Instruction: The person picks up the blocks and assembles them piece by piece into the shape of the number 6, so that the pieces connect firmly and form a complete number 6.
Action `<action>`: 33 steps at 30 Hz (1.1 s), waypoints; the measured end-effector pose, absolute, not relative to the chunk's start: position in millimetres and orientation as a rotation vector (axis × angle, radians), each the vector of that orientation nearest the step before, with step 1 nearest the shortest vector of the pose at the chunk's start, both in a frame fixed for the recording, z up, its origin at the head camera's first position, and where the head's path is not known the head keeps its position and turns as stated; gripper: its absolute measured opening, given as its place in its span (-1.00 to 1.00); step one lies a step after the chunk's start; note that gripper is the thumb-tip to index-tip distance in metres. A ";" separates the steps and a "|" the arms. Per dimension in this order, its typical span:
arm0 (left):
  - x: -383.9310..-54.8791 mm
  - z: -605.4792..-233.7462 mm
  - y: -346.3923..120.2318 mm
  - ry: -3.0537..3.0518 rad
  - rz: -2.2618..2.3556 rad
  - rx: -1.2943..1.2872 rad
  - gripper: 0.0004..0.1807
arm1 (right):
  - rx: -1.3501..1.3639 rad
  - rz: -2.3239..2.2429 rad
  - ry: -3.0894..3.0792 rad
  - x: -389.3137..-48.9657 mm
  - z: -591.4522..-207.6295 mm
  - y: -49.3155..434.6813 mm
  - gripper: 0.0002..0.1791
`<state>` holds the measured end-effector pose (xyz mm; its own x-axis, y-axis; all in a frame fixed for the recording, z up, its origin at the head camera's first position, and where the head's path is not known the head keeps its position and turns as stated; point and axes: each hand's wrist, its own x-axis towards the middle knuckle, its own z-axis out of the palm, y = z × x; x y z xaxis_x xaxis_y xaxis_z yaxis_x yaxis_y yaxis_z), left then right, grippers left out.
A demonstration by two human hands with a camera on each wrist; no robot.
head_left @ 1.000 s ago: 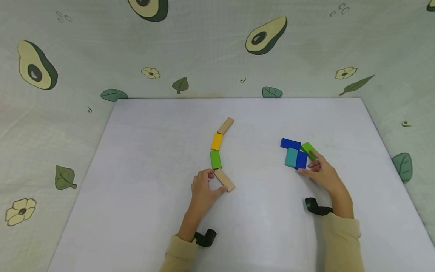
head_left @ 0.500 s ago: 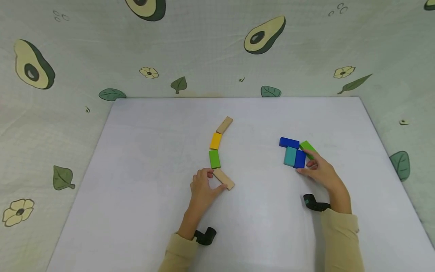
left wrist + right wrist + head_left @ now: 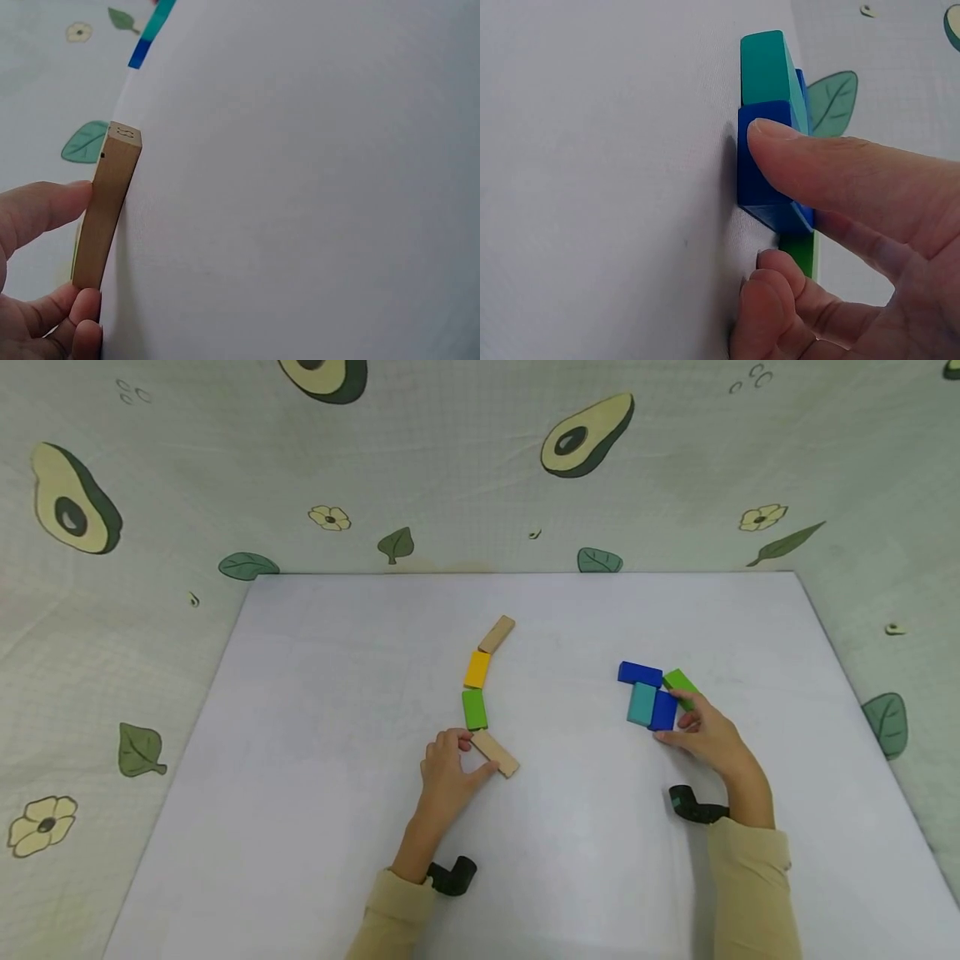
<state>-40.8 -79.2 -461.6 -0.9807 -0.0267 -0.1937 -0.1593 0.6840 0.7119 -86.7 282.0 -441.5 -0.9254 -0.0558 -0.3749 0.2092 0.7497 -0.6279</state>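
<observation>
My left hand (image 3: 444, 781) holds a plain wooden block (image 3: 496, 754), thumb near its closer end and fingertips at its far end. That block ends a curved row on the white table, beyond it a green block (image 3: 474, 709), a yellow block (image 3: 477, 669) and another wooden block (image 3: 497, 634). On the right, my right hand (image 3: 708, 739) pinches a blue block (image 3: 763, 154): its thumb lies on the near end, its index finger reaches the far side. A teal block (image 3: 641, 703) touches this blue block. Behind them lie a second blue block (image 3: 640, 673) and a light green block (image 3: 678, 683), partly covered by the fingers.
The white tabletop (image 3: 337, 693) spreads around both groups of blocks. An avocado-print cloth (image 3: 450, 460) borders it at the back and sides. A black wrist camera (image 3: 453, 876) sits at the left wrist, and another black camera (image 3: 693, 806) at the right.
The right index finger has shifted left, from over the light green block towards the held blue block. The left hand and the row of blocks have barely moved.
</observation>
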 end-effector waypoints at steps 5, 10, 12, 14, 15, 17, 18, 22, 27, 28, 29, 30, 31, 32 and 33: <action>-41.9 -461.0 -79.6 2.715 1.184 -0.156 -0.45 | 0.138 -1.008 2.582 -84.6 -444.1 281.8 -0.12; -42.0 -462.1 -80.1 2.710 1.190 -0.160 -0.45 | 0.194 -1.040 2.581 -78.7 -446.3 278.9 -0.09; -42.2 -463.1 -80.4 2.710 1.190 -0.160 -0.45 | 0.225 -1.059 2.573 -75.2 -445.9 276.6 -0.08; -42.4 -463.9 -80.6 2.715 1.192 -0.152 -0.45 | 0.251 -1.067 2.575 -71.2 -445.4 274.0 -0.08; -42.6 -464.0 -80.8 2.718 1.195 -0.147 -0.45 | 0.262 -1.067 2.578 -68.9 -445.3 272.4 -0.08; -42.9 -464.2 -80.9 2.721 1.196 -0.141 -0.45 | 0.280 -1.066 2.587 -64.4 -444.3 268.2 -0.07; -43.1 -464.2 -80.8 2.720 1.199 -0.140 -0.45 | 0.283 -1.059 2.600 -62.1 -444.4 266.4 -0.07; -43.5 -464.7 -80.6 2.714 1.201 -0.149 -0.45 | 0.302 -1.062 2.607 -53.4 -444.2 255.1 -0.07; -43.6 -466.0 -81.2 2.720 1.202 -0.148 -0.46 | 0.312 -1.070 2.560 -43.0 -443.5 239.8 -0.06; -43.7 -466.1 -81.3 2.723 1.200 -0.147 -0.46 | 0.310 -1.070 2.550 -41.3 -443.2 236.5 -0.06; -43.7 -466.2 -81.3 2.726 1.199 -0.145 -0.45 | 0.307 -1.072 2.542 -39.8 -443.3 233.3 -0.06; -43.7 -466.3 -81.3 2.729 1.195 -0.144 -0.45 | 0.302 -1.075 2.534 -38.5 -443.2 229.9 -0.06; -43.8 -466.4 -81.3 2.732 1.190 -0.142 -0.45 | 0.296 -1.077 2.527 -37.4 -443.2 226.6 -0.06; -43.8 -466.4 -81.3 2.736 1.185 -0.142 -0.45 | 0.292 -1.079 2.521 -36.1 -443.2 222.7 -0.07; -43.8 -466.4 -81.3 2.738 1.181 -0.143 -0.45 | 0.283 -1.079 2.520 -35.0 -443.4 219.1 -0.08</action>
